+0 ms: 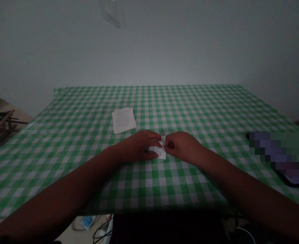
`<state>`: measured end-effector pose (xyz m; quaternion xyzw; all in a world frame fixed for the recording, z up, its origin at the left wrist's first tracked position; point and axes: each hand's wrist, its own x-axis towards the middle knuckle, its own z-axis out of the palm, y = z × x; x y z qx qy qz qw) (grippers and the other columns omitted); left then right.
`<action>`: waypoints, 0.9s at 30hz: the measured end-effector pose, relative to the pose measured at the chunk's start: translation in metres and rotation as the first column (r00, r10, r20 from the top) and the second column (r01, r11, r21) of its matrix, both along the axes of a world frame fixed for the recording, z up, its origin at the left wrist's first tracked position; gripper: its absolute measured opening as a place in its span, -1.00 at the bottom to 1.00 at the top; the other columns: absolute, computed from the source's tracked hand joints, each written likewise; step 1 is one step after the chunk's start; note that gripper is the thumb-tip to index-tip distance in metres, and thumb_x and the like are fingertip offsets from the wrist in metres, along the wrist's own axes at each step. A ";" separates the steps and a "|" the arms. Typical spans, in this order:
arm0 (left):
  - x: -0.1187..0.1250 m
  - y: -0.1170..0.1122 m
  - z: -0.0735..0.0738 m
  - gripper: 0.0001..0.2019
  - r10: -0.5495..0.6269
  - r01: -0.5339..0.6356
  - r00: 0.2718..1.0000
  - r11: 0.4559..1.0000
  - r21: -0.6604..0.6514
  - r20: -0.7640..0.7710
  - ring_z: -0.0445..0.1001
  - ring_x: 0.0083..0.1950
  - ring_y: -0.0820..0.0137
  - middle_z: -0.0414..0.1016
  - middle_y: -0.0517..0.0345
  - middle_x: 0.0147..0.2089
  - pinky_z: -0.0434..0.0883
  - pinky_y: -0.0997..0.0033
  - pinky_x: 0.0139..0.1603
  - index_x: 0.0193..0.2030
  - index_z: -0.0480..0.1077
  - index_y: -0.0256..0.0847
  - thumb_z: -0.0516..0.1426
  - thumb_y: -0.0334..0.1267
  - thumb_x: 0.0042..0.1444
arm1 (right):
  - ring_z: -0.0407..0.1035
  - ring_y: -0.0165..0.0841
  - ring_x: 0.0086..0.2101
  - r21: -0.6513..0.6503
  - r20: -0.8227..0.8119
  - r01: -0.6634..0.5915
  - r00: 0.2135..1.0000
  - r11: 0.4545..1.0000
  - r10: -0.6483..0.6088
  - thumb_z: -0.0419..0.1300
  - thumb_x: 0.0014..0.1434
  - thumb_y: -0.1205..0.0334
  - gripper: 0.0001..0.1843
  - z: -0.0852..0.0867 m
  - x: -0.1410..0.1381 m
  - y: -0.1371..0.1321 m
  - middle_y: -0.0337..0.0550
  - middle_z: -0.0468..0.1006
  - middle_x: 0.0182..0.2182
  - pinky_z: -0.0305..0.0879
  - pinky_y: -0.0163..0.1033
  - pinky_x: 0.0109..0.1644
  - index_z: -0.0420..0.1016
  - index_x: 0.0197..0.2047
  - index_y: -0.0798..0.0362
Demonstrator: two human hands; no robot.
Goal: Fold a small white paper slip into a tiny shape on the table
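Both hands meet at mid-bench over a small white slip of paper (160,151). Left hand (141,145) lies flat-ish on the slip's left part, fingers curled over it, pressing it to the cloth. Right hand (182,146) is closed narrow, fingertips pinching the slip's right edge. The slip looks folded or creased, but it is too dim and small to be sure; most of it is hidden under the fingers.

Risks, as a judgement: thin paper pinched from two sides could tear if the hands pull apart; a crease could go crooked if the left hand shifts; the loose cloth could slide or bunch under pressing.

A stack of white papers (124,120) lies beyond the left hand, well apart from the slip, faint print on top.

The bench (215,112) is covered in a green-and-white checked cloth and stands against a plain pale wall (164,51). Low light. A dark object on the cloth at the right is blurred out. Cables (100,232) lie on the floor below the near edge, clutter at far left.
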<state>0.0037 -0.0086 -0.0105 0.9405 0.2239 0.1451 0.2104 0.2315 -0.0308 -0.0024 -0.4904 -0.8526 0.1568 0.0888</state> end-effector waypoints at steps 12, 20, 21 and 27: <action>0.000 -0.001 0.001 -0.71 0.010 -0.010 1.000 1.000 0.003 -0.008 0.41 0.21 0.21 0.45 0.01 0.19 0.30 0.13 0.27 0.02 0.49 -0.15 0.27 -0.19 0.16 | 0.37 -0.36 -0.40 0.130 0.003 0.164 0.986 0.978 -0.166 0.20 0.20 0.21 -0.87 -0.013 0.003 0.023 -0.18 0.57 -0.40 0.10 -0.26 -0.36 0.52 -0.34 0.04; 0.004 -0.002 0.003 -0.61 0.031 -0.026 0.997 0.998 0.065 -0.068 0.39 0.17 0.18 0.45 0.01 0.17 0.28 0.09 0.24 0.12 0.43 -0.15 0.26 -0.18 0.16 | 0.38 -0.37 -0.37 0.093 0.017 0.039 0.999 0.995 -0.041 0.13 0.26 0.25 -0.84 -0.004 0.001 0.014 -0.15 0.57 -0.36 0.16 -0.27 -0.28 0.54 -0.27 0.07; 0.004 -0.002 0.003 -0.59 0.035 -0.029 0.996 0.997 0.070 -0.076 0.39 0.17 0.17 0.44 0.01 0.17 0.28 0.08 0.24 0.14 0.42 -0.15 0.26 -0.18 0.16 | 0.38 -0.37 -0.36 0.095 0.022 0.030 0.999 0.995 -0.032 0.12 0.27 0.26 -0.83 -0.003 0.000 0.014 -0.14 0.57 -0.35 0.16 -0.27 -0.27 0.54 -0.27 0.07; 0.004 -0.002 0.002 -0.60 0.021 -0.016 0.997 0.998 0.069 -0.074 0.39 0.18 0.18 0.44 0.02 0.18 0.27 0.08 0.26 0.15 0.42 -0.12 0.25 -0.15 0.17 | 0.38 -0.36 -0.40 0.074 0.093 0.035 0.995 0.997 -0.042 0.10 0.27 0.24 -0.78 0.002 -0.005 0.009 -0.13 0.57 -0.38 0.13 -0.24 -0.31 0.55 -0.30 0.08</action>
